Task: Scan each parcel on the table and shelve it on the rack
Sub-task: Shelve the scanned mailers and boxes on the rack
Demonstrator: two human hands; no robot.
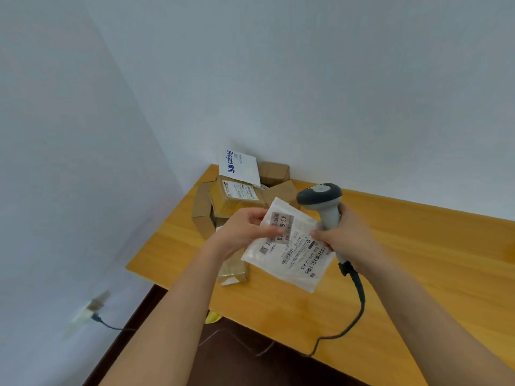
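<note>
A flat white plastic mailer parcel (292, 254) with a printed label and barcodes is held above the wooden table (404, 246). My left hand (245, 227) pinches its left edge, thumb on the label. My right hand (345, 235) grips the grey handle of a barcode scanner (323, 201) and its fingertips also touch the mailer's right edge. The scanner's dark head rises behind the mailer. More parcels are piled in the table's far left corner: brown cardboard boxes (234, 199), a white envelope with blue print (239, 167), and a small taped box (232, 270) under my left wrist.
The scanner's black cable (359, 296) curls down across the table and off its front edge. White walls meet behind the table's corner. A wall socket with a plug (93, 307) sits low on the left wall. The floor below is dark brown. No rack is in view.
</note>
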